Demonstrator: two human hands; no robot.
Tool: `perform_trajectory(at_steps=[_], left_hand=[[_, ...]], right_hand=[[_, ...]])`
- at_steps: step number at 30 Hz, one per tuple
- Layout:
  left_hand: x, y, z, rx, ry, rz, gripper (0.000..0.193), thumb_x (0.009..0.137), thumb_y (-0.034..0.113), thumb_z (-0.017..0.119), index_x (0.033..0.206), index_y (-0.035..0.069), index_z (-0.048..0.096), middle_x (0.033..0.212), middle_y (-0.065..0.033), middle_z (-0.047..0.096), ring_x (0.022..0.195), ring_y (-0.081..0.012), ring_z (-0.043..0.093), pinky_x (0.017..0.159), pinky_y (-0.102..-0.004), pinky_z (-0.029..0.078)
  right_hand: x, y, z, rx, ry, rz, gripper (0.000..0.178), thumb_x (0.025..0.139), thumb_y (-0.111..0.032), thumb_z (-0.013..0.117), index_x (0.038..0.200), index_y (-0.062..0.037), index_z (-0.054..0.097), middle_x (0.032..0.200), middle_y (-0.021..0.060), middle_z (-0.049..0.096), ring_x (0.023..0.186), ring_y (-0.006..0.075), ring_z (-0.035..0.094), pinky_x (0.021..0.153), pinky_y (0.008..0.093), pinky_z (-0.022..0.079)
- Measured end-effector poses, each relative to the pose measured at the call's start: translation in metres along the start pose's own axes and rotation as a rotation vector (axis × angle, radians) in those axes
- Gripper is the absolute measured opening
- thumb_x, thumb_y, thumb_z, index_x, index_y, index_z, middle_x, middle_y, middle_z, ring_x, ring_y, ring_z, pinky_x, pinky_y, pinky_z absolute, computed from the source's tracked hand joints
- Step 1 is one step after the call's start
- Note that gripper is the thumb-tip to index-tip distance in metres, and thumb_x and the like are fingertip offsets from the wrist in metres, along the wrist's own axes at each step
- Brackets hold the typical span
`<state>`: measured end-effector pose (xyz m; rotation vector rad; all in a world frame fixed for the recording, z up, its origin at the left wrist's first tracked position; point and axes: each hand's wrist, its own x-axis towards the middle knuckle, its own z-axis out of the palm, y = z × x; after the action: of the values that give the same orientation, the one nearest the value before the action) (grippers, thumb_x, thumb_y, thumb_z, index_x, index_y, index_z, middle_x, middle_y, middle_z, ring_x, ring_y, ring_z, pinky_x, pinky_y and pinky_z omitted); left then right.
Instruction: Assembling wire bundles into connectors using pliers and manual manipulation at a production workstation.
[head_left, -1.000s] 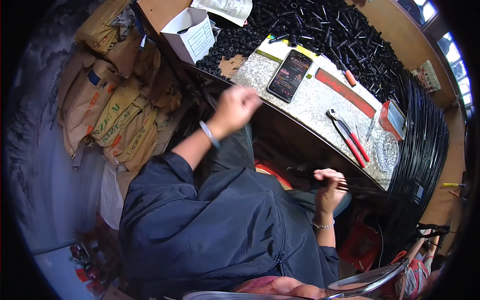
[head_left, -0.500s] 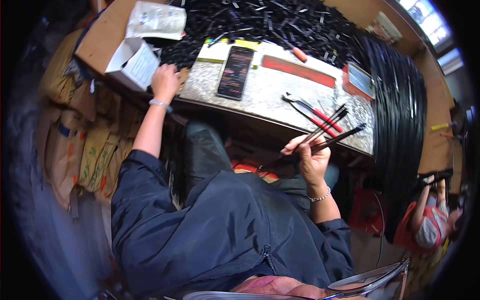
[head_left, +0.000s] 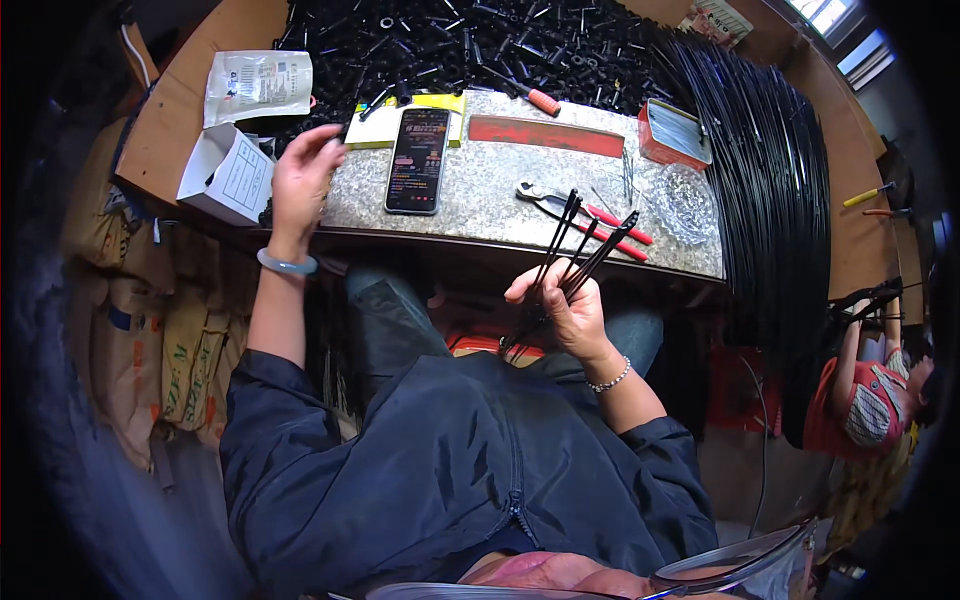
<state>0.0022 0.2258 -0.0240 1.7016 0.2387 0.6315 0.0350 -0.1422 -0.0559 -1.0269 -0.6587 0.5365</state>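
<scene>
My right hand (head_left: 572, 312) is closed around a bundle of thin black rods (head_left: 562, 240), held just off the table's front edge. Their upper ends fan out over the tabletop, and small fittings seem to sit on the tips. My left hand (head_left: 300, 190) is raised over the table's left part, beside a white box (head_left: 232, 178). Its thumb and fingers are drawn together; whatever may be between them is too small to make out. Red-handled pliers (head_left: 580, 218) lie right behind the rods. A phone (head_left: 418, 160) with a lit screen rests between my hands.
Small black parts (head_left: 440, 45) are heaped along the back. Long black rods (head_left: 760, 170) hang over the table's right side. A red-rimmed tin (head_left: 676, 135), a red bar (head_left: 545, 136), a screwdriver handle (head_left: 543, 102) and a white pouch (head_left: 258, 88) lie around. Another person (head_left: 870, 400) works at far right.
My left hand has lifted away from the parts beside the white box. My right hand still grips the black rods, now more upright. The whole view has shifted a little.
</scene>
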Motion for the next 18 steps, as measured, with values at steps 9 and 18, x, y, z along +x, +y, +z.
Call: perform_trajectory(at_steps=[9,18], left_hand=[[-0.026,0.122,0.158,-0.906,-0.632,-0.053,0.032,0.094,0.007,0.049,0.125,-0.002,0.048,0.115,-0.0163,0.06,0.101,-0.0216,0.063,0.089,-0.032,0.052],[-0.039,0.125,0.178,-0.978,-0.663,-0.205,0.027,0.094,0.008,0.05,0.119,-0.003,0.052,0.114,-0.018,0.059,0.099,-0.0208,0.064,0.085,-0.0302,0.054]], right_hand=[[0.0,0.001,0.012,0.026,0.012,-0.009,0.032,0.092,-0.034,0.057,0.088,-0.0035,0.049,0.092,0.0127,0.064,0.082,0.0133,0.058,0.078,0.0276,0.047],[-0.003,-0.006,0.005,-0.052,0.034,0.039,0.036,0.092,-0.041,0.053,0.089,-0.0048,0.051,0.089,0.0123,0.065,0.077,0.0137,0.061,0.072,0.0263,0.049]])
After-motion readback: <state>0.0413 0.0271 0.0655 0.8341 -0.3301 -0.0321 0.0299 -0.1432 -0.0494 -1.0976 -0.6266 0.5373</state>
